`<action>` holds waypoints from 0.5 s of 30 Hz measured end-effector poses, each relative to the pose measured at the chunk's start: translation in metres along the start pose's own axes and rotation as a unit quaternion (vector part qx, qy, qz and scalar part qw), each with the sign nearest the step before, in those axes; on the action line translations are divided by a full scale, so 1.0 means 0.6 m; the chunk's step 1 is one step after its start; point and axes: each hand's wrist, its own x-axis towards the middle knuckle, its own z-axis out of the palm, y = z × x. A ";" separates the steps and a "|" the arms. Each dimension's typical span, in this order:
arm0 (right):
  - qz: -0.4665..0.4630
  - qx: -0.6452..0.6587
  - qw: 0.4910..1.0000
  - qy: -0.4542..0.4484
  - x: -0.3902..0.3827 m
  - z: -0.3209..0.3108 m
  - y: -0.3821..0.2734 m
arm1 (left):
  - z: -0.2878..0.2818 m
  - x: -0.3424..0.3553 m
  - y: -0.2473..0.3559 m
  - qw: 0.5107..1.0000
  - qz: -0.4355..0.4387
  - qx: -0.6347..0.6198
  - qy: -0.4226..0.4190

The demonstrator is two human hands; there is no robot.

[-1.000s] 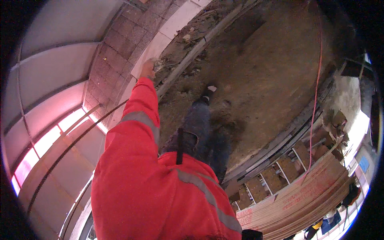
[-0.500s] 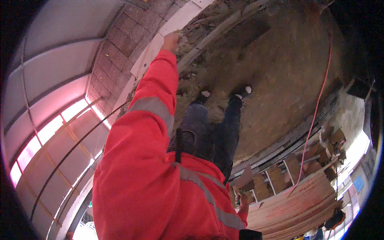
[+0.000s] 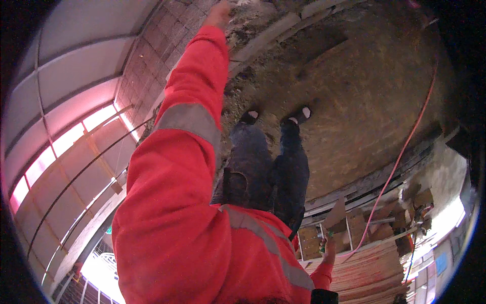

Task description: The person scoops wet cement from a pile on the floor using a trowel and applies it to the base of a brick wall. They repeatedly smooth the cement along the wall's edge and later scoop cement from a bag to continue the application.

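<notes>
My left arm, in a red sleeve with a grey reflective band, stretches far forward. At its end my left hand (image 3: 218,15) is beside the block wall (image 3: 174,23) and a strip of pale rubble (image 3: 250,11). Its fingers are too blurred to read, and I cannot tell whether it touches anything. Low on the right, my right hand (image 3: 329,249) is closed around a small green thing (image 3: 322,245) whose kind does not show. Behind that hand lie wooden boards (image 3: 372,271).
My feet stand on a brown dirt floor (image 3: 354,116). A red hose or cord (image 3: 405,147) runs along the right. A long beam or kerb (image 3: 273,35) crosses ahead. Framed panels (image 3: 86,66) rise at left, with a dark cable (image 3: 81,192) before them.
My left hand has moved farther forward, past the pale ledge it was at. My right hand has shifted right, still around the green thing. The whole view has tilted slightly.
</notes>
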 end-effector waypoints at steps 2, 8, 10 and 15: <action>0.014 0.045 0.999 0.010 -0.010 -0.016 -0.028 | -0.008 -0.052 0.000 0.996 0.047 0.077 0.023; -0.029 0.079 0.996 -0.020 -0.029 -0.044 -0.082 | -0.170 -0.166 -0.105 0.745 -0.179 0.640 -0.062; 0.012 0.056 0.996 -0.076 -0.011 -0.032 -0.109 | -0.249 -0.163 -0.131 0.740 -0.249 0.624 0.033; -0.028 0.001 1.000 0.012 -0.127 -0.088 -0.142 | 0.019 -0.144 -0.194 0.802 0.096 0.579 -0.114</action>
